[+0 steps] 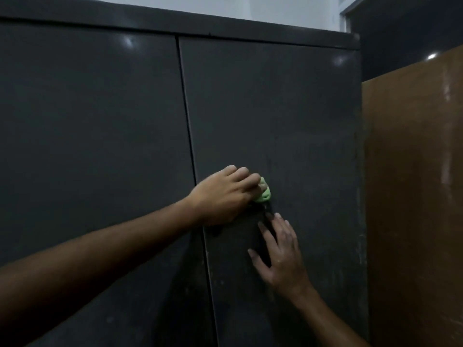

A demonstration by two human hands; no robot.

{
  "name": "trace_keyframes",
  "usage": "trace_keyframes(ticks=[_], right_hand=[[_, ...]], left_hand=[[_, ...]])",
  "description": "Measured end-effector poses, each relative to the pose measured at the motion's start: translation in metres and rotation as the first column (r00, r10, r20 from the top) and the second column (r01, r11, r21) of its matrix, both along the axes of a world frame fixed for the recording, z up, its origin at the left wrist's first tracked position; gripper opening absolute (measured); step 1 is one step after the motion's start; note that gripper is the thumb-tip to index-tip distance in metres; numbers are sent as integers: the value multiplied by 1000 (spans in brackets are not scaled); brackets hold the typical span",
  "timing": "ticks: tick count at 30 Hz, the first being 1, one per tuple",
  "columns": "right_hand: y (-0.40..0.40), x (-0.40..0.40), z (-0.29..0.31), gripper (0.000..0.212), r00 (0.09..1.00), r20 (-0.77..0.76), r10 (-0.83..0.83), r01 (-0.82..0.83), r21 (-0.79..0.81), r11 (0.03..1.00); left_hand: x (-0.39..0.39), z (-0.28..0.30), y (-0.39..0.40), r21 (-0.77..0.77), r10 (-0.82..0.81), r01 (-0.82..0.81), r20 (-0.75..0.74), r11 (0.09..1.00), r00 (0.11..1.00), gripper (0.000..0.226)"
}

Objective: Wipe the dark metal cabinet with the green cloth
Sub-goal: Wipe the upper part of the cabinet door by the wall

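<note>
left hand (pixel 223 194): fingers curled tight around bunched cloth (pixel 263 194), pressing it on right door of cabinet (pixel 288 116), near mid-height, just right of the door seam
cloth: green, mostly hidden, only a wad shows past the knuckles
right hand (pixel 280 254): fingers spread, flat on same door just below cloth, holding nothing
brown panel (pixel 413 184): right of cabinet

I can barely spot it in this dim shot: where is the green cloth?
In the head view, the green cloth is bunched in the left hand, pressed on the cabinet's right door, just above the right hand.
</note>
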State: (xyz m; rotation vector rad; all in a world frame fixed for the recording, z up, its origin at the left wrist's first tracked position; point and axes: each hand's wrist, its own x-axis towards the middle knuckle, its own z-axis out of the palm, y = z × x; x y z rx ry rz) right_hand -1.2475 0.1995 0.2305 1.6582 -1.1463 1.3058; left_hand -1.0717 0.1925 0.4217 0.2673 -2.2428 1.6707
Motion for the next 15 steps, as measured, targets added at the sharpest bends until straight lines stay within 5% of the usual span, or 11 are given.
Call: trace_keyframes(ticks=[2,5,7,9,11,13,15], right_hand=[[-4,-18,0,58,1000,-28,-5,5,-2,1000],[-11,-38,1,60,995,-101,14,-14,-1,1000],[-16,-47,0,61,987,-151,44,-45,-5,999],[-18,-59,1,61,974,-207,88,-93,-12,996],[-20,-73,2,64,957,-270,109,-119,-22,993],[-21,-86,4,64,946,-306,107,-130,-57,990],[-23,-100,6,64,946,-308,100,-129,-77,989]], left_hand=[[-2,18,-4,-36,-1,-2,-95,999,995,45],[-16,44,-7,57,73,-48,-616,997,784,47],[-35,33,-10,57,59,-31,-585,998,809,50],[-46,13,-9,39,11,-1,-251,999,968,48],[-45,14,-7,18,34,-34,-17,999,999,48],[-44,33,-10,14,56,-54,-165,998,985,42],[-45,53,-13,38,59,-46,-537,998,841,43]])
